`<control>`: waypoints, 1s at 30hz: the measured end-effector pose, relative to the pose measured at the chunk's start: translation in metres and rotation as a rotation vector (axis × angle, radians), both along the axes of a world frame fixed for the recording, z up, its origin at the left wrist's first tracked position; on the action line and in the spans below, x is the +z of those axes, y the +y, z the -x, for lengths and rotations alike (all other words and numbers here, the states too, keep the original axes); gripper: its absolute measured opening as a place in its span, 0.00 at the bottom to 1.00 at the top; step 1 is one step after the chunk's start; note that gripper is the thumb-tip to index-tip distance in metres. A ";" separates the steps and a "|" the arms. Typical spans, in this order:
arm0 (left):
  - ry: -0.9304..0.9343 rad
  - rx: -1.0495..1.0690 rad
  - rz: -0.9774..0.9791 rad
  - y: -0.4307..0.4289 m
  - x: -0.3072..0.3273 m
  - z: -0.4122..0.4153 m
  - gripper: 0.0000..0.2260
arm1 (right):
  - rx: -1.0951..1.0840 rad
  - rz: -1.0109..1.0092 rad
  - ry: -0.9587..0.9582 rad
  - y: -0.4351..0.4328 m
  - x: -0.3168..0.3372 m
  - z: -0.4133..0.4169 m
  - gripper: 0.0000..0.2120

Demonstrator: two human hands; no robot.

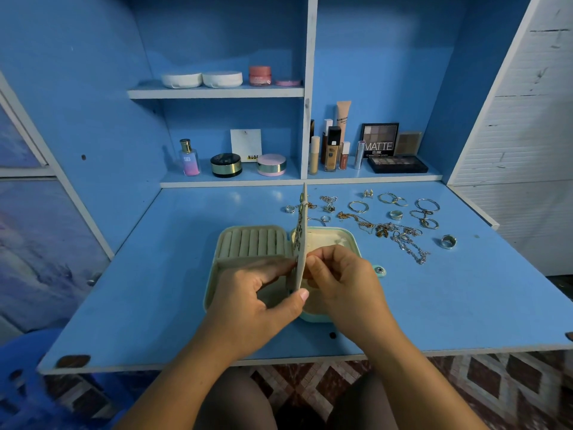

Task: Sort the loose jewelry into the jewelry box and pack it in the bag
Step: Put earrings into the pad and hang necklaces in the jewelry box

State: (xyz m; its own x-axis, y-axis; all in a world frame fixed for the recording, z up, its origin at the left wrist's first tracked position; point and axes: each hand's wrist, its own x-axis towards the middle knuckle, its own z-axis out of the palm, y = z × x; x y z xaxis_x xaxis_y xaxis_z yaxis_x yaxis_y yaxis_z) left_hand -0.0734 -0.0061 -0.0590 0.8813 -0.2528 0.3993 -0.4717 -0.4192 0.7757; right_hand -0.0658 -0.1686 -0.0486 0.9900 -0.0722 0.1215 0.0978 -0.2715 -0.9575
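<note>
Jewelry box [314, 318] work is under way near the middle of the blue desk [155, 290], with the box lying open and its earring panel [302, 231] stood upright, edge-on to the camera. The panel's lower edge is pinched by the left hand [248, 299], thumb on the near side and curled fingers behind. At the panel's right face, the fingertips [313, 263] of the right hand [344, 280] are drawn tightly together. Whether a small piece is also held between them cannot be told. A row of ring rolls [251, 243] is seen in the box half at 9 o'clock of the panel. The loose jewelry [387, 229] is spread well apart from the box at about 1 o'clock, with chains tangled among hoops and a chunky ring [448, 242] at the outer edge. No bag is in view.

Several slips are judged likely. A tiny earring or backing could be dropped into the padded half below and lost from sight if the pinch is loosened. The panel could be bent, or pieces already pinned to it shaken loose, should it be pulled sideways. The tangled chains could be knotted further by a hasty lift.
</note>
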 end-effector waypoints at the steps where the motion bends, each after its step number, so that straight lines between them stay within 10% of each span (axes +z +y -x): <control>1: -0.006 0.001 -0.004 0.000 0.000 0.000 0.19 | -0.001 -0.007 -0.003 0.000 0.000 0.000 0.05; 30: 0.038 -0.022 -0.027 0.003 0.000 -0.003 0.23 | 0.044 -0.024 0.011 -0.003 -0.001 -0.004 0.04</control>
